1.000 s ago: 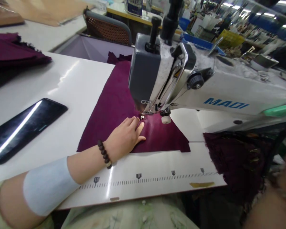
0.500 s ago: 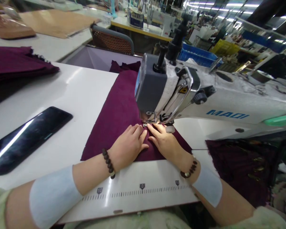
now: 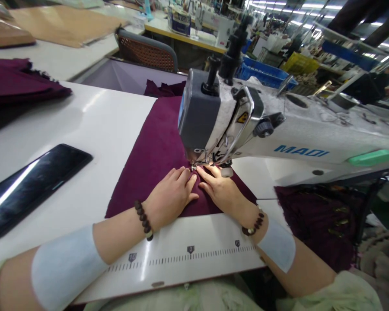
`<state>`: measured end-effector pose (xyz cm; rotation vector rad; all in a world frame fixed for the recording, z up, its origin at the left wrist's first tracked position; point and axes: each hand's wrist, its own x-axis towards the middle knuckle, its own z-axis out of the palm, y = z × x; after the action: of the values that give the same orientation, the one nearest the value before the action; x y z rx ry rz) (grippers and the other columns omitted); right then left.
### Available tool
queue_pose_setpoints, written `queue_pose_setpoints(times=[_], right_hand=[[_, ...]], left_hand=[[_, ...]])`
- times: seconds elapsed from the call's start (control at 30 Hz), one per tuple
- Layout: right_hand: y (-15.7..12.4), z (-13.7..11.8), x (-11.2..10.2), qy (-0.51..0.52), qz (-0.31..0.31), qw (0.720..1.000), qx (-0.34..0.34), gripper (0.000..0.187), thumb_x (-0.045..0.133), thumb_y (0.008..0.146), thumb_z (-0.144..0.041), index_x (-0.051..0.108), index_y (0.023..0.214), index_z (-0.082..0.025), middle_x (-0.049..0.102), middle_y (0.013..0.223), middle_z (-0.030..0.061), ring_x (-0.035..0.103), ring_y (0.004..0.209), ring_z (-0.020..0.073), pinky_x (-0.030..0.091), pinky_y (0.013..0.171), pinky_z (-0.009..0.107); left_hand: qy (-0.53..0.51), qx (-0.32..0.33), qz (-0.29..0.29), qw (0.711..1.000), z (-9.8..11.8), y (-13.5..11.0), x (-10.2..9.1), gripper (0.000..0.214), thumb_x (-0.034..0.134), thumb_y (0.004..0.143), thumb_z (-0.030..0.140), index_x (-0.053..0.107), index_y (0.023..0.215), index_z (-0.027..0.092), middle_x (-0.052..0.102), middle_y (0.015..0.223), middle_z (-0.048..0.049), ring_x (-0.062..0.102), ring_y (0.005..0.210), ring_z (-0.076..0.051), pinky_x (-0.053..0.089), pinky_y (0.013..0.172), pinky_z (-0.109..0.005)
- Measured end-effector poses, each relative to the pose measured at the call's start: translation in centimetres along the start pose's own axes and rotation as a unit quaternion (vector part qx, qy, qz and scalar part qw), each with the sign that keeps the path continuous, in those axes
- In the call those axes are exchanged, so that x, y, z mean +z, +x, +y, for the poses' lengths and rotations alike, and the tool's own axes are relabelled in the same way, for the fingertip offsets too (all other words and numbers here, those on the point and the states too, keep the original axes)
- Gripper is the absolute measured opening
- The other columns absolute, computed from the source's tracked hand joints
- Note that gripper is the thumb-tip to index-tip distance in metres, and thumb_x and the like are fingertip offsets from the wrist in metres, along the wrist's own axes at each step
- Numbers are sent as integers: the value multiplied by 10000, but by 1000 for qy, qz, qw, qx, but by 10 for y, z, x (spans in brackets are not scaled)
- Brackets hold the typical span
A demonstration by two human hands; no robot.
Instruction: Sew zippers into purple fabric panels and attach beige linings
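A dark purple piece of fabric (image 3: 155,151) lies flat on the white sewing table (image 3: 94,129), running under the head of a white sewing machine (image 3: 233,116). My left hand (image 3: 173,194) rests flat on the fabric, fingers stretched toward the presser foot (image 3: 194,165). Beside it my right hand (image 3: 220,190) also lies flat on the fabric, fingertips just in front of the foot. Both wrists wear dark bead bracelets.
A black phone (image 3: 32,185) lies on the table at the left. A stack of purple fabric (image 3: 19,82) sits at the far left. More dark fabric (image 3: 317,216) hangs at the right of the table. A ruler scale (image 3: 191,255) runs along the front edge.
My right hand came in from the lower right and settled on the fabric beside the left hand. The view shifted slightly; the left hand has stayed by the presser foot.
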<state>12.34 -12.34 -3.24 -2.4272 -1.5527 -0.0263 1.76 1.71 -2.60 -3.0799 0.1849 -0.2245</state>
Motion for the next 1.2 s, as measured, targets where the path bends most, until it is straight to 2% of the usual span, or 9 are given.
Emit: queue_pose_setpoints(times=[0.23,0.47,0.67,0.83,1.2], right_hand=[[0,-1,1,-12,0,1000,5,382,421,916,-232,471,1288,-163,472,1304,128,536,1084,243,395,979,454],[3,0,1,-7,-11,1000,20,380,431,918,-245,473,1286,-164,476,1303,120,547,1061,228,379,993,444],[2,2,1,4,-10,1000,17,384,434,919,-252,468,1293,-172,474,1305,111,527,1084,221,357,1012,438],[2,3,1,1,-10,1000,13,385,412,926,-261,459,1301,-191,473,1304,111,532,1071,215,382,987,426],[3,2,1,1,-17,1000,9,380,428,919,-233,465,1293,-178,488,1289,116,513,1113,227,376,997,443]], left_hand=[[-26,4,-4,1000,-1,1,0,437,542,862,353,521,1175,48,536,1138,-203,475,1098,-313,407,935,-440],[-21,-1,-35,999,-3,3,0,410,516,881,349,518,1178,67,528,1174,-183,455,1143,-301,379,973,-433],[-14,-4,-33,999,-3,3,2,432,501,885,367,501,1193,65,516,1180,-181,453,1132,-297,373,967,-418],[-42,-10,-6,999,-2,3,1,434,541,865,343,515,1182,49,523,1154,-204,474,1112,-318,407,929,-436],[-12,-14,-34,999,0,3,1,462,496,886,370,483,1218,49,507,1186,-201,448,1148,-316,369,960,-420]])
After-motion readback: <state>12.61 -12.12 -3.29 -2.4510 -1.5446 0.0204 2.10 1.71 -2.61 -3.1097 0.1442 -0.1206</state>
